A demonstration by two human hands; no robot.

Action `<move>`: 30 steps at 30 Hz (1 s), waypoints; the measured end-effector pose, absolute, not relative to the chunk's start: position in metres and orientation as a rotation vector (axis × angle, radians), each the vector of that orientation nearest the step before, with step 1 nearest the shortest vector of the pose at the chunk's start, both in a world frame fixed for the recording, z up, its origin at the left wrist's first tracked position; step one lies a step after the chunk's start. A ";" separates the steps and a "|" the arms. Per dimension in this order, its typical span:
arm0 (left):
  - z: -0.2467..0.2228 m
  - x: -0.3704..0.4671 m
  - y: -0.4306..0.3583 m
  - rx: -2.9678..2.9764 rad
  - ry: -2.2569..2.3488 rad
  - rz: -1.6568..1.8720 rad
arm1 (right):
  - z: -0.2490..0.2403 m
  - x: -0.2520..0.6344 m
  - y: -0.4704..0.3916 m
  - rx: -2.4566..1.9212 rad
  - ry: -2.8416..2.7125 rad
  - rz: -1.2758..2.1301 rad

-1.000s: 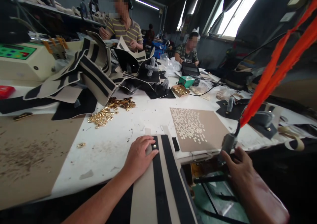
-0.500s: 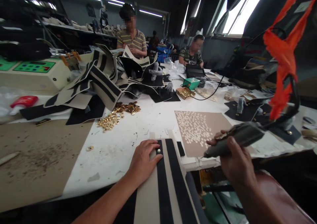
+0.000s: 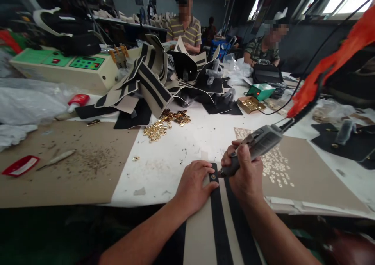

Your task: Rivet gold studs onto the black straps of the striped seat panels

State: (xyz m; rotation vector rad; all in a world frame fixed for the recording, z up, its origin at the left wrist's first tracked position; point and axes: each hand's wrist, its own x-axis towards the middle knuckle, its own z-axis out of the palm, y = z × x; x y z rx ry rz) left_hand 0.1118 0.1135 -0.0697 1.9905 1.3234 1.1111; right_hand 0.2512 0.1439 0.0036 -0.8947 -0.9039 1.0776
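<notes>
A beige panel with black stripes (image 3: 200, 233) lies at the front edge of the table, running down towards me. My left hand (image 3: 191, 189) grips its far end, thumb and fingers on either side of a small round metal fitting (image 3: 213, 176) on a black strip. My right hand (image 3: 247, 175) is wrapped around a grey electric screwdriver (image 3: 265, 138), tilted with its tip down and left. That tip sits right beside the fitting; I cannot tell whether they touch. An orange cloth strip (image 3: 331, 64) runs up from the tool's rear end with a dark cord.
Gold metal clasps (image 3: 158, 130) lie heaped beyond my left hand. Many small rings (image 3: 277, 167) cover a brown board at right. Striped panels (image 3: 154, 85) are piled behind. A green box (image 3: 260, 91) and an awl (image 3: 60, 157) lie on the table. Two co-workers sit across.
My right hand has brought the screwdriver in from the right, down to the fitting beside my left hand. The view has turned left. My left hand keeps its hold on the panel.
</notes>
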 end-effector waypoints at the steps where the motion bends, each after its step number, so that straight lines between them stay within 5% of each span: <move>1: -0.069 0.112 0.113 1.987 1.319 1.115 | 0.001 0.252 0.145 -0.910 -0.948 1.041; 10: -0.066 0.112 0.113 1.971 1.300 1.121 | -0.012 0.252 0.148 -1.002 -1.164 0.889; 30: -0.060 0.111 0.113 1.925 1.289 1.038 | 0.003 0.253 0.154 -0.817 -1.622 1.168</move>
